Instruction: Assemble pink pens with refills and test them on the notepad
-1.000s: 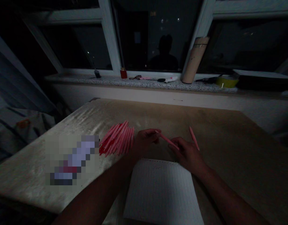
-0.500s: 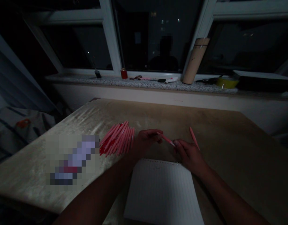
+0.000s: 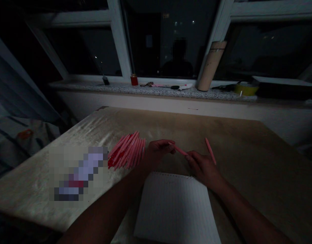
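Observation:
Between my hands, just above the far edge of a lined notepad (image 3: 176, 206), is a pink pen (image 3: 179, 149). Its far end is pinched in the fingers of my left hand (image 3: 159, 149). The fingers of my right hand (image 3: 203, 166) close on the near end and hide its tip. A single pink pen (image 3: 210, 150) lies on the table just beyond my right hand. To the left of my left hand, a heap of pink pens (image 3: 128, 150) lies on something red.
A blurred-out, elongated item (image 3: 86, 171) lies on the left of the table (image 3: 234, 196). Along the windowsill (image 3: 117, 88) stand a tall tan flask (image 3: 212, 66), a small red bottle (image 3: 134, 80) and a roll of yellow tape (image 3: 246, 89).
The pink pen now shows all pink up to my right fingers, where a whitish section showed before. My right fingers have shifted slightly along it; my left hand is almost still.

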The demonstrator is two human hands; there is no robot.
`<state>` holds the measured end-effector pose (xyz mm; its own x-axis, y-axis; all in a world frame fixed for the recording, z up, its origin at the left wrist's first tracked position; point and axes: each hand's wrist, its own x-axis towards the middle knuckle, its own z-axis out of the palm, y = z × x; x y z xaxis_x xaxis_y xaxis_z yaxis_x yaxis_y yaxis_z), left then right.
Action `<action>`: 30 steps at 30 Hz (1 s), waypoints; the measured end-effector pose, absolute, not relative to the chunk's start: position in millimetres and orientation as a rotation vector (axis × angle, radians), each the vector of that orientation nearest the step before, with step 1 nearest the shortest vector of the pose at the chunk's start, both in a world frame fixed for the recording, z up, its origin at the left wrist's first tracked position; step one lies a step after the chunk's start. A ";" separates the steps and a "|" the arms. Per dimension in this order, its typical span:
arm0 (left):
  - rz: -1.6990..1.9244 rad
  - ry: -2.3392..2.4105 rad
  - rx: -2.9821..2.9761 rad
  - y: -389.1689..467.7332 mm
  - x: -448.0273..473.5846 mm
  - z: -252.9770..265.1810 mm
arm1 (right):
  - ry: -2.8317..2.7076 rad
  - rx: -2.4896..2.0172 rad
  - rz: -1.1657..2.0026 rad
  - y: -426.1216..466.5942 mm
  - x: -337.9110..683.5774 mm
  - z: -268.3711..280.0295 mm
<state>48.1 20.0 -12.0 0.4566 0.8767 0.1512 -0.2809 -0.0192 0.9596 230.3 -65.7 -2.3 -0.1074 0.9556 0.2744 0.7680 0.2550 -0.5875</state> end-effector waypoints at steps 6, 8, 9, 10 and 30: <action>1.023 0.593 1.325 19.0 47.1 -7.0 | -1.937 -1.539 0.452 -66.3 230.1 -3.1; 1.027 0.569 1.344 19.6 46.6 -5.8 | -1.836 -1.486 0.571 -66.0 229.1 -3.1; 1.031 0.549 1.340 20.0 46.6 -5.8 | -1.743 -1.461 0.649 -65.4 228.6 -3.5; 1.037 0.530 1.329 20.3 46.6 -6.1 | -1.623 -1.442 0.735 -64.6 228.3 -4.2; 0.736 0.761 1.409 9.3 56.3 -13.4 | -0.667 -0.734 1.587 -64.1 239.7 7.9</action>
<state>56.3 9.3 -13.4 0.5701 0.8211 -0.0264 0.0008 0.0316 0.9995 239.7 -64.1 7.9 -0.0970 0.9911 -0.0907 -0.6286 -0.1317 -0.7665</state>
